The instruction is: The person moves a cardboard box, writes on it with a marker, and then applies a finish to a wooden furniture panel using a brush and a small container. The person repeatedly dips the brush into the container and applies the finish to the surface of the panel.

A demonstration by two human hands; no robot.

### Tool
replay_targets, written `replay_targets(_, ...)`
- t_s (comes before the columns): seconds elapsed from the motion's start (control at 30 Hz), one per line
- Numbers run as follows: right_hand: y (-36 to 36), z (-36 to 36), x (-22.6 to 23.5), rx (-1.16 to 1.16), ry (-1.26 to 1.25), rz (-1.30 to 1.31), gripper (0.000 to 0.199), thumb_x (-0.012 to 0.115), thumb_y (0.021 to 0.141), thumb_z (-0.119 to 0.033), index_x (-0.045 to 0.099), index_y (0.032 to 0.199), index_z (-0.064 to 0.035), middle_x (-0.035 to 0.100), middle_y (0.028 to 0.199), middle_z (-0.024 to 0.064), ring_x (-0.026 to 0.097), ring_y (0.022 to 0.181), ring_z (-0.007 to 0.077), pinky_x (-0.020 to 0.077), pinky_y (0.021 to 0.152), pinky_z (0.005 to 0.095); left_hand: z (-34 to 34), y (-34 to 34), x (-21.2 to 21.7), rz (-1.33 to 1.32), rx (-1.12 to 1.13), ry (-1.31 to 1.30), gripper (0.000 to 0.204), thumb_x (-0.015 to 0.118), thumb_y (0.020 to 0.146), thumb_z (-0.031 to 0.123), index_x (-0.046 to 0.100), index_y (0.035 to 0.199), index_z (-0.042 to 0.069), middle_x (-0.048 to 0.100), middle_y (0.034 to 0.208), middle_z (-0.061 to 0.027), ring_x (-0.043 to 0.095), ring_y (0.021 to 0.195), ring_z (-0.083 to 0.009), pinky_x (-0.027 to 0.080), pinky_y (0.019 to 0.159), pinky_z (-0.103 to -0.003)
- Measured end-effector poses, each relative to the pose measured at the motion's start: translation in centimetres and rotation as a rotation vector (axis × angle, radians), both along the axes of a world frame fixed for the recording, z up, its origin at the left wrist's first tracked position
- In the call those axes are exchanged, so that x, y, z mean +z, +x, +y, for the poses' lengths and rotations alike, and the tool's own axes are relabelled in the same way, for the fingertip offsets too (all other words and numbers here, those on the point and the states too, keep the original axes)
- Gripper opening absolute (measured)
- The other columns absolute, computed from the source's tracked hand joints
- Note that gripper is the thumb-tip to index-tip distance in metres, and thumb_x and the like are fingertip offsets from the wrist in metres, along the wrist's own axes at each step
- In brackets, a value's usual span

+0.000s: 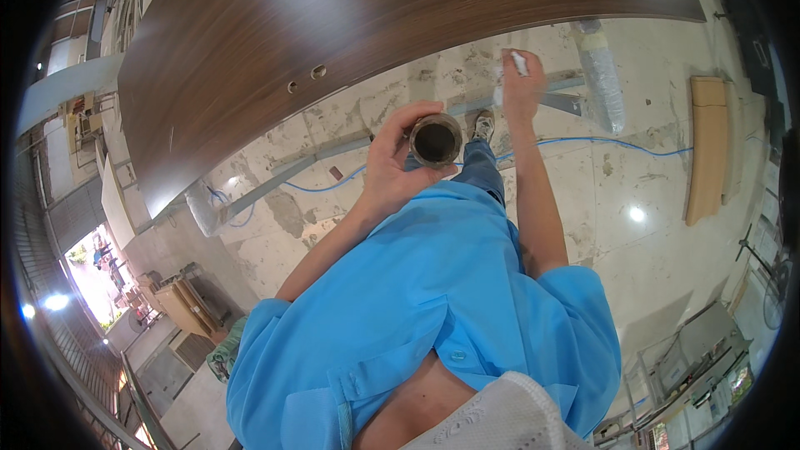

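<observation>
My left hand (390,158) is wrapped around a round open-topped container (436,140), held upright in front of my waist. Its rim is brownish and its inside looks dark; what it contains cannot be made out. Farther out on the right, my right hand (523,92) pinches a crumpled white wad (520,63), perhaps cloth or paper, and is somewhat blurred. Beyond both hands lies a large dark brown wood-grain panel (333,42), with two small round holes near its closer edge. Neither hand touches the panel.
A blue hose (600,140) runs across the stained tiled floor (575,200). Wrapped supports (602,83) stand under the panel, with a grey bar (275,179) between them. Brown boards (707,150) are at the right; stacked boards (185,307) stand at the lower left.
</observation>
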State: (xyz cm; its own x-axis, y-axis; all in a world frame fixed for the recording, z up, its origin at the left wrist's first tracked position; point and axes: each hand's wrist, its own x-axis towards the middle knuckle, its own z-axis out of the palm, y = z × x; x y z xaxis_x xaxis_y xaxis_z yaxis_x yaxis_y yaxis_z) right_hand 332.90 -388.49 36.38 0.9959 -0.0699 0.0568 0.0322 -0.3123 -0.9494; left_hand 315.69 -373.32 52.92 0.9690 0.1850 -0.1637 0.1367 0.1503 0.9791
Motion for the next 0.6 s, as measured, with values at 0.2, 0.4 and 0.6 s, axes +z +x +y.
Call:
replay_targets(0.2, -0.4, 0.6, -0.7, 0.240, -0.069, -0.160, 0.016, 0.078, 0.091, -0.016, 0.075, 0.102, -0.0049, 0.075, 0.092, 0.0078, 0.070, 0.084, 0.0183, 0.0536, 0.079, 0.0321, -0.4, 0.5, 0.1, -0.002, -0.004, 0.029, 0.080, 0.085, 0.068, -0.009, 0.055, 0.141, 0.005, 0.054, 0.144, -0.0079, 0.054, 0.133, -0.0198, 0.043, 0.114, -0.036)
replay_targets(0.4, 2.1, -2.3, 0.3, -0.051, -0.017, 0.045, 0.019, 0.079, 0.089, -0.020, 0.074, 0.101, -0.0060, 0.074, 0.099, 0.0124, 0.071, 0.088, 0.0258, 0.0543, 0.078, 0.0353, -0.5, 0.9, 0.4, -0.046, -0.024, 0.038, 0.078, 0.085, 0.072, -0.009, 0.054, 0.142, 0.006, 0.049, 0.142, -0.0081, 0.054, 0.131, -0.0191, 0.044, 0.114, -0.035)
replay_targets(0.6, 0.8, -1.3, -0.4, 0.211, -0.028, -0.093, 0.017, 0.079, 0.089, -0.016, 0.075, 0.100, -0.0049, 0.075, 0.100, 0.0109, 0.071, 0.089, 0.0240, 0.0539, 0.079, 0.0335, -1.0, 1.5, 0.2, -0.054, -0.024, 0.023, 0.078, 0.085, 0.072, -0.009, 0.055, 0.142, 0.006, 0.048, 0.145, -0.0085, 0.054, 0.132, -0.0198, 0.044, 0.114, -0.035)
